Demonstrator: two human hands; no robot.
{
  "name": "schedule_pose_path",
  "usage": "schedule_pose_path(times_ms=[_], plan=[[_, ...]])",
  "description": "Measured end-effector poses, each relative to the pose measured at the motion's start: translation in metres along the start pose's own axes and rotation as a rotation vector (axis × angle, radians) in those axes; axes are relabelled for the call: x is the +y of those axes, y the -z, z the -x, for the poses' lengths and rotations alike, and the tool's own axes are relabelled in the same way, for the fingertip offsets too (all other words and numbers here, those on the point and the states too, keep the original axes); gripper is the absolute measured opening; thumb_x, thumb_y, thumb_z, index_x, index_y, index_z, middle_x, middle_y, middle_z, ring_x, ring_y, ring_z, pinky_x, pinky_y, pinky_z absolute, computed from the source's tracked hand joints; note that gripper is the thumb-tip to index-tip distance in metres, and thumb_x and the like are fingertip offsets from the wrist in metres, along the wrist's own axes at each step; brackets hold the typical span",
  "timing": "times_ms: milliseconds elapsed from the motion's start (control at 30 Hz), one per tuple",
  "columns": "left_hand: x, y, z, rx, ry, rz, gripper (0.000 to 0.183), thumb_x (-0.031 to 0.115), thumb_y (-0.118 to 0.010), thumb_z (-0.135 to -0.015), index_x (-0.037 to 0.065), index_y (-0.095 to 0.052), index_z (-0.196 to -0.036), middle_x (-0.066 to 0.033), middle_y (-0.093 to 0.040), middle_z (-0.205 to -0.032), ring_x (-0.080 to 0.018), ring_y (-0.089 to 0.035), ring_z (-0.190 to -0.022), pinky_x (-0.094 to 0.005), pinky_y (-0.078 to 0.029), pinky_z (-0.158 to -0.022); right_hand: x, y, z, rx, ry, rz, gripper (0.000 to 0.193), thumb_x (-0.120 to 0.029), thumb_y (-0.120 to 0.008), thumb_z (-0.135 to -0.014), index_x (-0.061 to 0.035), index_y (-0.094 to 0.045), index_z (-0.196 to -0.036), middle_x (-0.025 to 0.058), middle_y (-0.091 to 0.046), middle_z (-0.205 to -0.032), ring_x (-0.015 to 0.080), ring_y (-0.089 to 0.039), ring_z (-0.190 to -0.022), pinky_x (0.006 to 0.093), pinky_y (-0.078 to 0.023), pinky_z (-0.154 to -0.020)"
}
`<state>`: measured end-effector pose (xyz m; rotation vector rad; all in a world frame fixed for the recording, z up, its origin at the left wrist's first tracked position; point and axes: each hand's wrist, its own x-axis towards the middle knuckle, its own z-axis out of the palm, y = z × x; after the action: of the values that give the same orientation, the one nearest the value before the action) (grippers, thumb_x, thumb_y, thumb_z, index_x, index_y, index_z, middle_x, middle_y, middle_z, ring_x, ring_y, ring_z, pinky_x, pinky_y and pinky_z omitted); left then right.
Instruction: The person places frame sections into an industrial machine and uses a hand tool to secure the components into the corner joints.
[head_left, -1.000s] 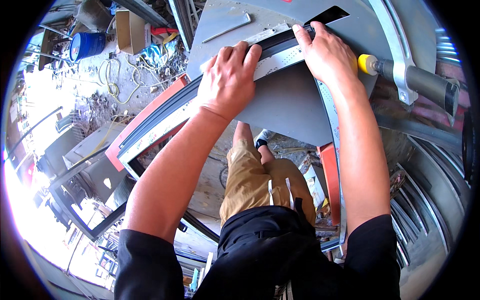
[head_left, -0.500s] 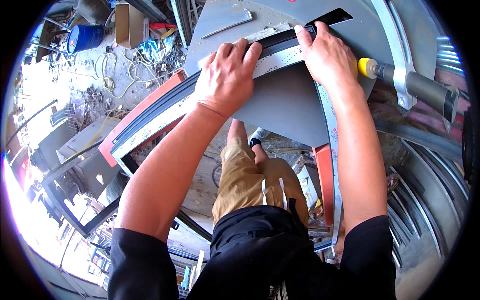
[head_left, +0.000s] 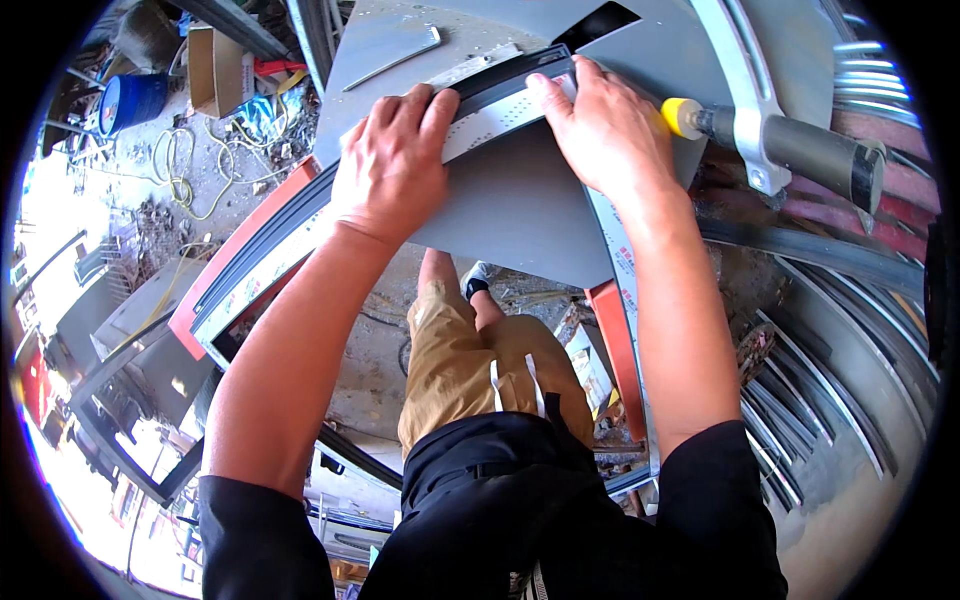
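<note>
A metal frame [head_left: 500, 125] with dark rubbery-looking channels and white printed film lies partly on a grey work plate [head_left: 520, 215]. My left hand [head_left: 395, 165] is closed over its far bar, fingers curled on the outer edge. At the frame's far right corner, my right hand [head_left: 612, 130] grips with the thumb on the inner side and the fingers beyond the corner. Its fingertips are partly hidden. Just past that corner is a dark slot [head_left: 603, 24] in the plate. An L-shaped hex key [head_left: 395, 60] lies on the plate beyond my left hand.
A grey metal arm [head_left: 745, 90] carries a dark cylinder [head_left: 825, 160] with a yellow tip right of my right hand. Orange bars [head_left: 618, 350] run under the frame. Curved metal strips [head_left: 815, 390] stand at the right. Yellow cord [head_left: 180, 180] and a blue drum [head_left: 133, 103] are on the left floor.
The whole view has shifted, so things appear farther left. More of the slot's near end shows beyond the corner. Both hands keep their hold on the frame.
</note>
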<state>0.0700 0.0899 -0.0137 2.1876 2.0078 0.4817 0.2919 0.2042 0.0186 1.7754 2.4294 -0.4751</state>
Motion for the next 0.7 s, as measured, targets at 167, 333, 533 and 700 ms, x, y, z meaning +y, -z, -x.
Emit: schedule_pose_path(times_ms=[167,333,533,700], plan=[[-0.001,0.0,0.0,-0.01,-0.005,-0.02,0.055,0.005,-0.071,-0.089,0.015,-0.066,-0.144,-0.0074,-0.073,-0.142,-0.0346,-0.072,-0.125,-0.0506,-0.061,-0.105,-0.002,-0.004,0.003,0.027,-0.004,-0.067,0.078,-0.066,-0.054,-0.115,0.0039,-0.066,-0.148,0.0322,-0.076,-0.14,0.0464,-0.073,-0.134,0.0543,-0.059,-0.115],[0.001,0.004,-0.002,-0.075,0.014,-0.02,0.074,-0.002,-0.081,-0.078,0.011,-0.066,-0.149,-0.0083,-0.07,-0.151,-0.0362,-0.07,-0.13,-0.049,-0.06,-0.112,-0.004,0.003,0.0,0.021,-0.033,-0.135,0.078,-0.062,-0.05,-0.118,-0.0011,-0.053,-0.166,0.0338,-0.076,-0.141,0.049,-0.074,-0.133,0.0539,-0.059,-0.115],[-0.001,0.001,-0.002,-0.035,-0.002,-0.035,0.059,0.004,-0.076,-0.087,0.015,-0.067,-0.144,-0.0073,-0.073,-0.144,-0.0344,-0.072,-0.127,-0.0505,-0.062,-0.106,-0.005,-0.009,-0.016,0.033,-0.073,-0.053,0.073,-0.056,-0.042,-0.12,-0.0039,-0.052,-0.169,0.033,-0.076,-0.141,0.0459,-0.075,-0.133,0.053,-0.059,-0.116],[0.001,0.0,-0.002,-0.014,0.0,-0.008,0.051,0.007,-0.071,-0.092,0.015,-0.067,-0.142,-0.0075,-0.073,-0.139,-0.0333,-0.073,-0.124,-0.0504,-0.061,-0.105,-0.009,-0.001,-0.021,-0.08,-0.164,-0.07,0.077,-0.062,-0.033,-0.119,-0.0119,-0.048,-0.176,0.0257,-0.068,-0.161,0.0439,-0.064,-0.15,0.0535,-0.047,-0.131]])
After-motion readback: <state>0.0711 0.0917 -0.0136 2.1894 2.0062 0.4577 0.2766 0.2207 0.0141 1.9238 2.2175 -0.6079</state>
